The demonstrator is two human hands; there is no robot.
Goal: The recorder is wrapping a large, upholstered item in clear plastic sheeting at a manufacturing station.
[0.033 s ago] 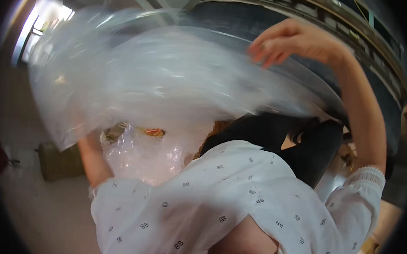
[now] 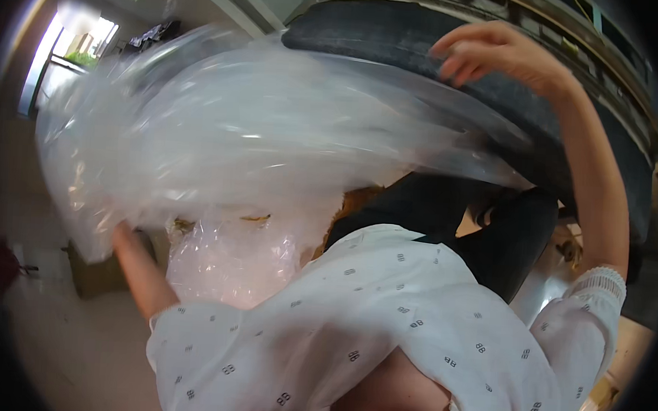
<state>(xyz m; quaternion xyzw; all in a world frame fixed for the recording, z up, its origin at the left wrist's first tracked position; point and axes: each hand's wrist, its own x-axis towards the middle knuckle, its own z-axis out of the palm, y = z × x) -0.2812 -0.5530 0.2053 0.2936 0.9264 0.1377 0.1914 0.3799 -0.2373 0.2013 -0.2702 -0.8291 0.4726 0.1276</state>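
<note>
A large sheet or bag of clear plastic film (image 2: 244, 119) billows across the space before me, blurred by motion. My left hand (image 2: 124, 232) is behind or inside its lower left part, so its fingers are hidden by the film. Higher up on the right is my right hand (image 2: 486, 56), raised beyond the film's upper edge. Its fingers are loosely bent and apart, with nothing seen in them. Below the film lies a heap of crinkled clear plastic (image 2: 233, 260), in front of my lap.
A long dark padded surface (image 2: 375, 29) curves along the far side, with a metal-and-wood frame behind it. An olive container-like object (image 2: 98, 271) stands on the floor at left, near a red item (image 2: 2, 259). A bright window is at upper left.
The plastic film has swung left and a little down. My right hand has shifted slightly right, away from the film, and my left hand has moved slightly down and left.
</note>
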